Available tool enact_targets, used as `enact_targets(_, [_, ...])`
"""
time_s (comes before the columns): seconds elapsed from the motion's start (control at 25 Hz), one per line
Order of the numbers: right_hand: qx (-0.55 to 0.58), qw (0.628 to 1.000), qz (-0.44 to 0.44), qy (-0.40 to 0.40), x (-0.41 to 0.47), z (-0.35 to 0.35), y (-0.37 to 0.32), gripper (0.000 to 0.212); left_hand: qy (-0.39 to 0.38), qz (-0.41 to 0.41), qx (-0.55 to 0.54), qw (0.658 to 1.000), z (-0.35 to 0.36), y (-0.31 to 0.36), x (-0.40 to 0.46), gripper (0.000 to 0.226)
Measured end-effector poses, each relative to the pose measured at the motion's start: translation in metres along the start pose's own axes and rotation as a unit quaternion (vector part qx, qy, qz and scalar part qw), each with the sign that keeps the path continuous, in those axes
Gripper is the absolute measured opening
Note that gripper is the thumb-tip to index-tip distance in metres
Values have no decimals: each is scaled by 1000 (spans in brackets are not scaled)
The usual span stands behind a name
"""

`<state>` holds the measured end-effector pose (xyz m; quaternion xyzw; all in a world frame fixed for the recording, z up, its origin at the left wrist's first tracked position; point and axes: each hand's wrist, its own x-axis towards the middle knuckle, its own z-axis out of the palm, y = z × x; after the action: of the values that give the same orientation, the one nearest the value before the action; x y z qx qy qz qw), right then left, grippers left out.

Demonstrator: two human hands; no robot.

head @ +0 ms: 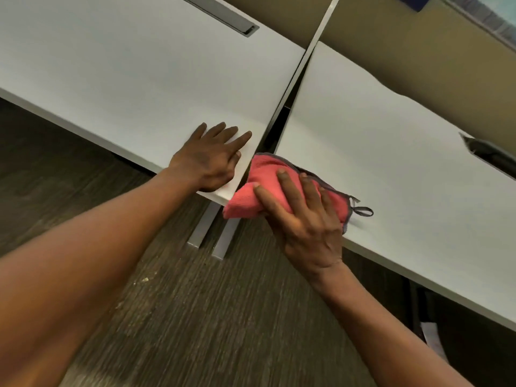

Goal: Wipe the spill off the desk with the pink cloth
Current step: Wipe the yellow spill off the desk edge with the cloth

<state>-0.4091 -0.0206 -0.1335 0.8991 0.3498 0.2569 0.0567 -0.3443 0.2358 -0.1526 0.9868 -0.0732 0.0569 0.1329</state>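
Note:
The pink cloth (262,174) with grey trim and a small hanging loop lies bunched at the near left corner of the right white desk (391,152), partly overhanging the gap between the desks. My right hand (301,213) presses down on the cloth with fingers spread over it. Flat on the near right corner of the left white desk (125,79) rests my left hand (209,157), fingers apart, holding nothing. No spill is visible on either desk top.
A narrow gap (279,127) with a grey divider rail separates the desks. Each desk has a grey cable slot, one on the left desk (223,15), one on the right desk (491,155). Grey desk legs (212,233) stand on the dark wood-pattern floor (181,317). A tan partition (418,43) runs behind.

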Motion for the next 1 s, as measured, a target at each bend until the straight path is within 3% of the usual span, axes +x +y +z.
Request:
enact_targets(0.12, [13, 998, 60, 25, -20, -6, 10, 54, 6, -7, -4, 1000, 4, -1, 1, 56])
enact_targets(0.28, [9, 996, 85, -37, 6, -12, -6, 57, 12, -15, -1, 1000, 4, 2, 6, 56])
enact_targets(0.48, [8, 990, 111, -82, 58, -5, -46, 44, -9, -7, 8, 1000, 1, 0, 9, 56])
enact_targets(0.64, [16, 1000, 19, -12, 30, 0, -31, 38, 6, -7, -15, 1000, -1, -3, 4, 56])
enact_targets(0.76, [-1, 999, -31, 29, -1, 2, -13, 49, 3, -9, -28, 1000, -2, -1, 2, 57])
enact_targets(1.0, [-28, 998, 18, -57, 35, -3, -35, 34, -5, -10, -18, 1000, -3, 3, 3, 57])
